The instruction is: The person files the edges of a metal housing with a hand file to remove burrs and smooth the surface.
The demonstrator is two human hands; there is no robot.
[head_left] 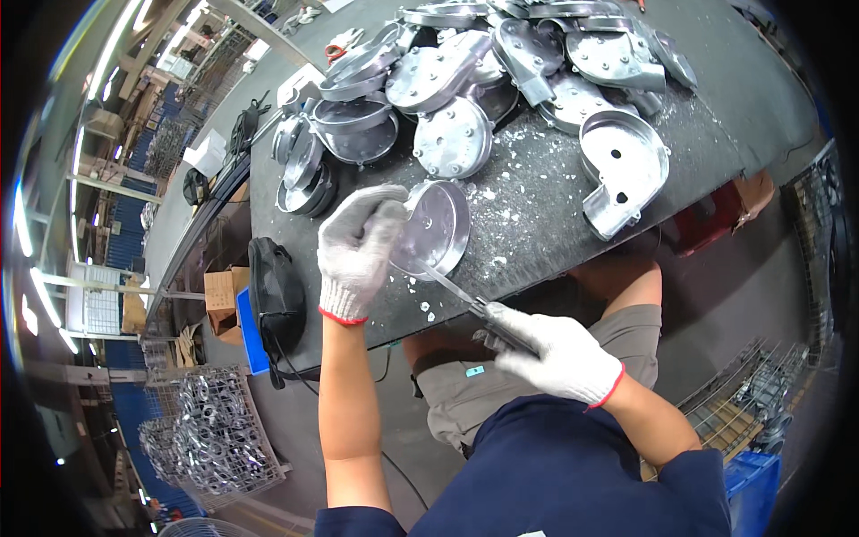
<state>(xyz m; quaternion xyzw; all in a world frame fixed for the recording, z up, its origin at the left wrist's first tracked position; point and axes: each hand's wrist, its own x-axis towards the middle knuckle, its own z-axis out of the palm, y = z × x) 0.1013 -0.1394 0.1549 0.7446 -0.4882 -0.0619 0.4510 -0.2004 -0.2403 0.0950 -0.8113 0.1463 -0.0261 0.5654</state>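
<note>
My left hand (361, 246), in a white glove with a red cuff, is closed on the left rim of a round, shallow silver metal casting (438, 228). That casting is tilted up on the dark tabletop, its hollow side facing me. My right hand (564, 353), gloved the same way, grips the dark handle of a bladed hand tool (452, 288). Its narrow flat blade reaches the casting's lower rim; whether it is a knife or a scraper I cannot tell. Part of the casting's left side is hidden behind my left fingers.
Silver castings (443, 72) are heaped at the table's back. A single snail-shaped casting (626, 166) lies to the right. Pale metal chips (510, 192) litter the dark table (546, 242). A black bag (273, 286) is at the left edge, and a wire basket of parts (215, 430) stands beyond it.
</note>
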